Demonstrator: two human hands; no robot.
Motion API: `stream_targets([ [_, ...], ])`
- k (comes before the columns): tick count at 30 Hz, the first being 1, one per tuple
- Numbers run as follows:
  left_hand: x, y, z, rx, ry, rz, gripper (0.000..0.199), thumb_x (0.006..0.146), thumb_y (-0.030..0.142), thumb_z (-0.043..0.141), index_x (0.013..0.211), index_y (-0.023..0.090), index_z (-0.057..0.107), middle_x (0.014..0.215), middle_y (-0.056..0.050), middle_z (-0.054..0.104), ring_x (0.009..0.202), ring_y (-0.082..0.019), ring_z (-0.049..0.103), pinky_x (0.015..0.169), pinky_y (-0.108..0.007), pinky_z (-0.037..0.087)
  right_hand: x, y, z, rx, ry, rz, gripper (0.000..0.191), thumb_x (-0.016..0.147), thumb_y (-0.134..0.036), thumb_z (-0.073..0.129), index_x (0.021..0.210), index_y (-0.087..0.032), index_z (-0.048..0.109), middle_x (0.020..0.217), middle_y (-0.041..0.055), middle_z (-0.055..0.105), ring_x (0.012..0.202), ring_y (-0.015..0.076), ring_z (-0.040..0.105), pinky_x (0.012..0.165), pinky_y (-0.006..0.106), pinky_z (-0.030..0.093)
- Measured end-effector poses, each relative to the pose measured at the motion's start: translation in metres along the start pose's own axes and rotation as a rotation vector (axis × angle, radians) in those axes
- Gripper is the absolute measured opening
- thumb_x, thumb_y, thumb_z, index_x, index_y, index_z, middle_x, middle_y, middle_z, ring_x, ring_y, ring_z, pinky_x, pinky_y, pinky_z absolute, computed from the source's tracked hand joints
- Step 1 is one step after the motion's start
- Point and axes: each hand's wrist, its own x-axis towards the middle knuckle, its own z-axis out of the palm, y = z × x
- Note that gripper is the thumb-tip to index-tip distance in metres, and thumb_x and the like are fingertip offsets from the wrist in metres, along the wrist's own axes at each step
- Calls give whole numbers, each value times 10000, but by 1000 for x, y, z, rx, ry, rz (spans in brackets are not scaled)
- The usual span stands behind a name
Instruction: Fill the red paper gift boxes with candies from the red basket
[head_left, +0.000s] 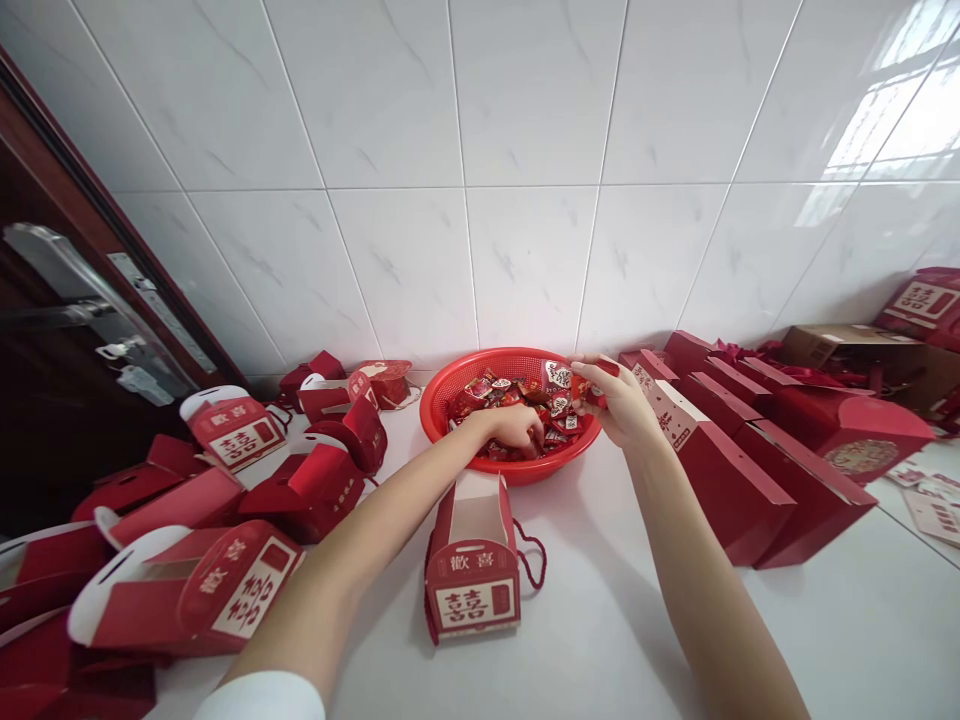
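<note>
A red plastic basket (442, 382) stands against the wall, filled with small wrapped candies (487, 395) in red and dark wrappers. My left hand (517, 427) reaches into it, fingers curled down among the candies; what they grip is hidden. Over the basket's right rim, my right hand (619, 405) is closed around red-wrapped candies (592, 378), partly covered by the fingers. In front of the basket sits a red gift box (472, 590) with its top open and a dark red cord handle at its right side.
Several red gift boxes (240, 435) crowd the left of the white table (570, 610). Tall red boxes (750, 480) stand in rows at the right, beside a cardboard carton (825, 340). A dark door with a metal handle (97, 310) is at far left; a tiled wall (525, 240) rises behind.
</note>
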Motion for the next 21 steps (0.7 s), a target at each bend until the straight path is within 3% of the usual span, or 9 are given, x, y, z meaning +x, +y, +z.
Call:
stream_targets([
  [3, -6, -5, -7, -125, 152, 25, 293, 793, 291, 648, 1029, 172, 776, 899, -42, 761, 837, -197, 676, 758, -262, 512, 1, -2, -2, -6, 14, -9, 363, 570, -395, 856, 824, -204, 681, 815, -8, 639, 597, 105, 536, 510, 254, 448],
  [6, -12, -11, -10, -223, 245, 20, 378, 865, 336, 563, 1144, 148, 738, 854, -46, 735, 797, -190, 678, 688, -256, 519, 1, -4, -4, -14, 34, -17, 352, 577, -400, 844, 822, -209, 678, 820, -2, 646, 595, 112, 536, 514, 267, 451],
  [15, -13, -16, -7, -243, 298, 30, 246, 789, 260, 590, 875, 144, 789, 836, -43, 762, 826, -193, 692, 768, -251, 531, 0, -5, -7, 4, 41, -30, 348, 583, -391, 846, 834, -208, 689, 819, -4, 642, 597, 111, 529, 506, 260, 443],
  [21, -12, -13, -7, -106, 309, 56, 299, 765, 200, 617, 1008, 158, 788, 985, -38, 776, 878, -202, 689, 829, -280, 521, 1, -5, -10, -8, 49, -41, 334, 591, -395, 842, 834, -219, 694, 857, -1, 659, 616, 112, 542, 517, 261, 450],
])
